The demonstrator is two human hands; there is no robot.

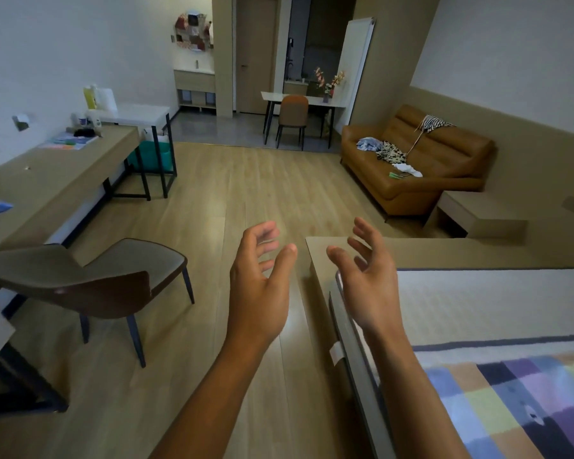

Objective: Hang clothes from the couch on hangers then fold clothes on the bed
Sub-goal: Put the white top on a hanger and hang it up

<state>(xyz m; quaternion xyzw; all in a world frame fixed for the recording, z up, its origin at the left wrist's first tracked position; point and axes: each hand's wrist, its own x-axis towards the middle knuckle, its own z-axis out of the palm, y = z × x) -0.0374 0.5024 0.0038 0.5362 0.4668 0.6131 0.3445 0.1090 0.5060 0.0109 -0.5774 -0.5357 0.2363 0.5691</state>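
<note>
Both hands are raised in front of the person and hold nothing. The left hand [262, 286] has loosely curled fingers with the thumb apart; the right hand [368, 279] is likewise relaxed, palm turned inward; neither touches anything.

The clothes lie well apart from them, across the floor on the couch [451, 154]: a blue garment [368, 144] and a patterned garment [390, 153] touch on the seat; a white garment [408, 168] lies nearer the front edge; a striped garment [433, 122] is draped over the backrest with a strap hanging down. Small green things [399, 175] beside the white garment may be hangers; they are too small to tell. The bed [478, 303] sits at the person's right, under the right hand, with a checked blanket [511, 399] at its near end; no loose clothes show on the part in view.

As I judge it, step 1, the hanging, is not yet begun; 0 of the 4 garments is on a hanger. The next move calls for crossing to the couch, passing between the chair [80, 276] and the bed, then taking 1 garment and 1 hanger. The strappy striped one looks likely to slip unless its straps are seated well.
</note>
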